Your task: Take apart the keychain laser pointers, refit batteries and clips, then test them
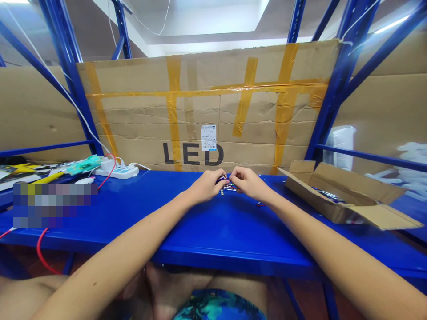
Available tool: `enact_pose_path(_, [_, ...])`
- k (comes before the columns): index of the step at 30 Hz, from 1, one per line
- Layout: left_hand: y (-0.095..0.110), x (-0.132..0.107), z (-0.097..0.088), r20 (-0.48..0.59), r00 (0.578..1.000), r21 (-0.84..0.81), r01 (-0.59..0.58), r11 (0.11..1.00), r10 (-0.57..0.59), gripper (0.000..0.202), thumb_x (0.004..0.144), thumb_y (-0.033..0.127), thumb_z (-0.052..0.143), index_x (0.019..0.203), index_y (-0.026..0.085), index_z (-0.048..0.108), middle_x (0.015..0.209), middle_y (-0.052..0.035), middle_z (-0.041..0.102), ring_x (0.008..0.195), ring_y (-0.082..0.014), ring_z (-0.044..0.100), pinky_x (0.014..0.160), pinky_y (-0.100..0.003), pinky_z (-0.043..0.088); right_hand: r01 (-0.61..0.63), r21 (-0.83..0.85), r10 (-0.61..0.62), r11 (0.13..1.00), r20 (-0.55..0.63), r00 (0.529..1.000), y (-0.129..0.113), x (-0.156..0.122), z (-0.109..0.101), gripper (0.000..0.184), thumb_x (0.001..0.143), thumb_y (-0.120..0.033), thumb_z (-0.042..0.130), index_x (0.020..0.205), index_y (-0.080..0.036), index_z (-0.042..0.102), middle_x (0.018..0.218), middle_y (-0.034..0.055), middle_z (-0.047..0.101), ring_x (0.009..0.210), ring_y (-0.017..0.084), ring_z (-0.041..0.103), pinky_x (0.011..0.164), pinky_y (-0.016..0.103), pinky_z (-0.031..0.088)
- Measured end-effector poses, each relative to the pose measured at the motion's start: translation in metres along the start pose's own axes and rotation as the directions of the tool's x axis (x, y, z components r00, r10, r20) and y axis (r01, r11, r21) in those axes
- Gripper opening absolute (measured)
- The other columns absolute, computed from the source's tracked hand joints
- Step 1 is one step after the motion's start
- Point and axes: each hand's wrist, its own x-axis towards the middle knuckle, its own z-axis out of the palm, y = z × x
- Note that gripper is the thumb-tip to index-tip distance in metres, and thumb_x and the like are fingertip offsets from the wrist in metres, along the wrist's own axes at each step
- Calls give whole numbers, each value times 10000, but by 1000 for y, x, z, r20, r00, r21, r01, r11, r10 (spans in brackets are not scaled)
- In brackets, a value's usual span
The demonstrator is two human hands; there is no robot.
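My left hand (209, 185) is closed in a pinch at the far middle of the blue tabletop, with a small shiny metal piece (221, 178) at its fingertips. Close beside it, my right hand (249, 182) is pinched too; what its fingers hold is too small to make out. Between and just below both hands lies a small pile of shiny metal pieces (230, 187) in silver, red and blue. A small red loop-shaped piece (260, 204), perhaps a clip, lies apart from the pile, next to my right forearm.
An open cardboard box (333, 213) on the right holds several silver and blue pieces. On the left are a white power strip (122, 171), a teal packet (85, 164) and red cable (40, 249). A taped cardboard sheet (140, 129) marked LED stands behind the blue table (200, 231), between blue posts.
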Motion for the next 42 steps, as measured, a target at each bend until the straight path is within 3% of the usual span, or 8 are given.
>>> enact_pose_path(3, [-1,1,-1,47,999,41,3,999,-5,181,915,315,490,886,169,591,759,-35,661,680,-157,582,614,-260,384,117,-233,-124,966,-20,992,-2,-2,-1,143,842,-272,474,720,-197,469,576,-24,523,556,125,469,538,250,340])
enact_pose_path(8, [6,0,-1,148,988,218,0,976,-33,247,942,319,450,1102,155,541,990,-129,689,920,-255,654,751,-334,467,248,-549,-254,798,68,965,-4,-5,-2,140,920,-221,408,793,-197,463,758,50,611,673,157,512,626,270,347])
enact_pose_path(12, [14,-1,-1,210,971,388,27,921,-117,292,945,297,432,1175,124,484,963,-174,690,910,-303,669,755,-379,490,317,-668,-283,673,163,945,-7,-9,2,138,923,-136,372,843,-186,472,835,94,618,722,180,527,656,282,353])
enact_pose_path(17, [19,0,-1,241,947,575,36,818,-211,230,890,84,389,1090,94,501,926,-199,683,868,-306,684,751,-395,505,357,-793,-278,494,245,929,-15,-12,7,188,870,-30,373,884,-151,516,871,121,608,798,214,530,720,310,374])
enact_pose_path(21, [24,0,2,216,943,645,56,762,-252,245,890,49,355,1082,63,508,910,-215,685,860,-325,693,729,-414,520,357,-826,-260,436,264,929,-20,-13,10,230,841,5,367,897,-135,540,877,132,614,821,231,533,744,328,390])
enact_pose_path(26, [25,-1,6,174,939,658,114,744,-297,212,914,87,384,1082,67,513,902,-214,692,869,-304,701,752,-390,523,330,-802,-265,498,221,938,-19,-13,12,199,845,-23,395,870,-151,545,855,131,629,816,228,549,733,320,389])
enact_pose_path(33, [17,2,-1,141,953,610,130,781,-269,208,945,220,403,1077,109,519,923,-202,686,880,-305,689,747,-382,504,207,-563,-261,800,-18,965,-10,-3,0,169,915,-157,383,825,-190,522,781,67,641,712,179,562,652,267,365])
enact_pose_path(42, [-2,1,-8,173,975,457,45,888,-139,314,966,431,372,992,168,542,953,-135,695,853,-278,675,690,-331,469,129,-492,-196,861,-87,977,-3,3,-19,168,887,-205,423,776,-194,548,660,16,608,649,159,543,641,262,364])
